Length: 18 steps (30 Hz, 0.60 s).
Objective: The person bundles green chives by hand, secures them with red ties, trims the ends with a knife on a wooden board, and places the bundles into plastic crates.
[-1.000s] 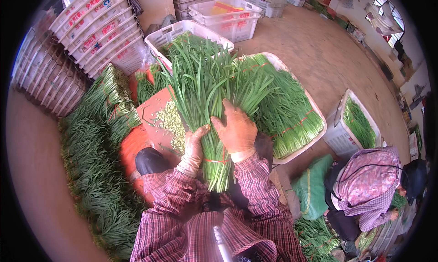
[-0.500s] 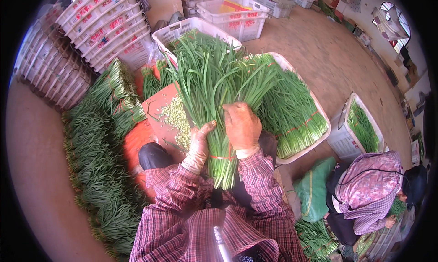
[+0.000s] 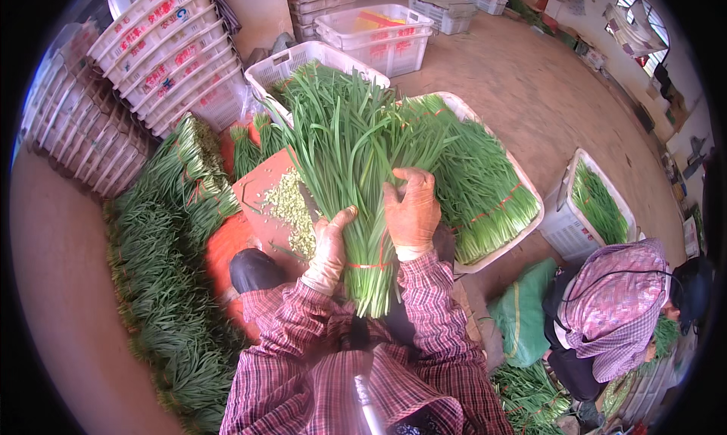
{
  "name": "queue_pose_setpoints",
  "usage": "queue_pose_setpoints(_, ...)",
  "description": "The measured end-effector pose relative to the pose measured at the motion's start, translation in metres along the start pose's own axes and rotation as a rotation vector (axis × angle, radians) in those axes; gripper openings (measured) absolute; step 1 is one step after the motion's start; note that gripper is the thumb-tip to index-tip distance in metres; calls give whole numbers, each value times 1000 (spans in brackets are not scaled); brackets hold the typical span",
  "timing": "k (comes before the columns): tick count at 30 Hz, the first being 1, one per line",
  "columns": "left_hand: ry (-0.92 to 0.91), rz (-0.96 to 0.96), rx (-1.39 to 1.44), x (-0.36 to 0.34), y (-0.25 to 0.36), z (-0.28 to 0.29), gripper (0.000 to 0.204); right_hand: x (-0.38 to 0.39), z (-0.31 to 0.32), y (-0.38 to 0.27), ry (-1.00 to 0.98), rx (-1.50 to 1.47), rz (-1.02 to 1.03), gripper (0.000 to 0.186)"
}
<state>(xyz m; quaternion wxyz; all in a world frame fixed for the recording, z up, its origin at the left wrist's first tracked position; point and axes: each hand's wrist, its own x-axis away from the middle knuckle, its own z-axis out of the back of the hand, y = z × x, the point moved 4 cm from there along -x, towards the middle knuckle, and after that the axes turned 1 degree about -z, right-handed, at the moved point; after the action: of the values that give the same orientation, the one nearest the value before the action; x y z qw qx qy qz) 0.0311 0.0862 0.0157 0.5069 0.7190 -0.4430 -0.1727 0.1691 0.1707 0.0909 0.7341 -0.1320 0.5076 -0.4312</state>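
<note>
Upright in front of me is a large bunch of garlic chives (image 3: 367, 200), leaves fanned out at the top and pale stems tied with a red band (image 3: 369, 266) low down. My left hand (image 3: 329, 249), in a pale glove, is closed round the bunch's left side, thumb across the front. At its right side my gloved right hand (image 3: 412, 214) has curled fingers, thumb and forefinger close together by the leaves; what they pinch is hidden. Under the bunch's left side lies a reddish board (image 3: 261, 179) strewn with chopped pale stem ends (image 3: 290, 208).
Many tied bunches (image 3: 166, 299) lie in a row on my left. White crates of chives (image 3: 519, 242) stand ahead and to the right, stacked crates (image 3: 170, 56) at the far left. A crouching person (image 3: 617, 306) works at the right beside a green sack (image 3: 522, 314).
My right hand has shifted slightly right, off the front of the bunch to its side. The left hand still holds the bunch, and the whole view has tilted a little.
</note>
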Motion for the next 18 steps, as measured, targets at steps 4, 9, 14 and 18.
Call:
queue_pose_setpoints(4, 15, -8, -27, -2, -9, 2, 43, -4, 20, -19, 83, 88, 154, 35)
queue_pose_setpoints(9, -3, 30, -22, 8, 3, 2, 40, 13, 4, -45, -151, -71, 162, 19)
queue_pose_setpoints(14, 3, -12, -36, 3, 12, 9, 39, 13, -20, -31, -184, -49, -71, 20)
queue_pose_setpoints(18, 2, -106, -171, -5, -10, -16, 43, -1, 0, -1, -229, -10, -327, 27)
